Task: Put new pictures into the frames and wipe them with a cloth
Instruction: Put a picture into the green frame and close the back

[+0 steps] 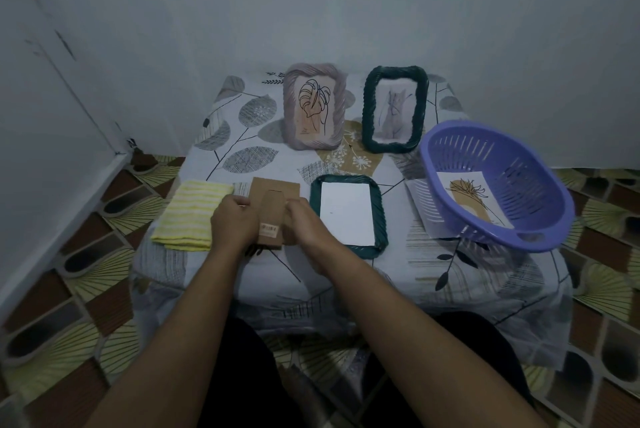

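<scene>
Held over the front of the table (242, 160): brown cardboard backing board (275, 207), flat, rectangular, long axis 12 to 6 o'clock, stand flap facing up, barcode label at the 6 o'clock end. Gripped at both sides by left hand (232, 223) and right hand (304, 225), fingers curled. At 3 o'clock, just beside: dark green rope-rimmed frame (314, 211) lying flat, white sheet (348, 214) inside. At 9 o'clock: folded yellow striped cloth (190, 216)

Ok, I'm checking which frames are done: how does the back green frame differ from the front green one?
The back green frame stands upright; the front green frame lies flat. The back one shows a faint drawing; the front one shows only a blank white sheet. Both have dark green twisted rims.
</scene>
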Demonstrator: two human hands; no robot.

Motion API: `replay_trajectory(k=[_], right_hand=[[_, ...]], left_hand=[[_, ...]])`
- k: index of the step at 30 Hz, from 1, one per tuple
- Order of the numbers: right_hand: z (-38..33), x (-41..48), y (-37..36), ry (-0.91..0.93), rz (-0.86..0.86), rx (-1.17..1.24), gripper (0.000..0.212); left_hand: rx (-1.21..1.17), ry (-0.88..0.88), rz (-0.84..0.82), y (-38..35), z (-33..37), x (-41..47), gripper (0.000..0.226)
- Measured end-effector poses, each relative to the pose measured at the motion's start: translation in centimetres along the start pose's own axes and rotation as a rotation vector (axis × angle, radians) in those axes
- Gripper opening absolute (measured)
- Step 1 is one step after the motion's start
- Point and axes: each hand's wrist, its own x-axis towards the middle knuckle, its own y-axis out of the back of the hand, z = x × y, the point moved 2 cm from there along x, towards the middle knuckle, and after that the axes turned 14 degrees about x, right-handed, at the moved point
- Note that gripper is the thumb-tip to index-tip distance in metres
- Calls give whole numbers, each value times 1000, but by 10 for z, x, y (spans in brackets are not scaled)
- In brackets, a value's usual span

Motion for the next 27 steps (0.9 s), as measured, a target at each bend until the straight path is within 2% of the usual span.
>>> replay_trajectory(k=[3,7,12,14,18,21,24,27], right_hand=[[-3,1,-2,-31,-5,110,45],[-9,-3,-1,-5,-12,190,31],[-12,-2,1,23,-7,146,22],[-17,-4,10,84,35,117,27],[-27,-6,37,222,190,95,42],[-31,-5,63,295,297,51,36],[-39,-10,92,315,370,-39,28],[-47,-15,123,350,419,-168,19]], left_hand=[[-123,18,28,4,1,-4,32],[-209,21,7,8,1,0,40],[-249,-65,112,17,10,-11,29],[-324,-79,128,18,12,-11,29],[-550,-41,23,8,22,-10,25],[-659,-48,-58,-7,36,-21,25],[-633,-111,-108,-23,45,-32,27],[-512,-168,-114,-38,50,-36,34]])
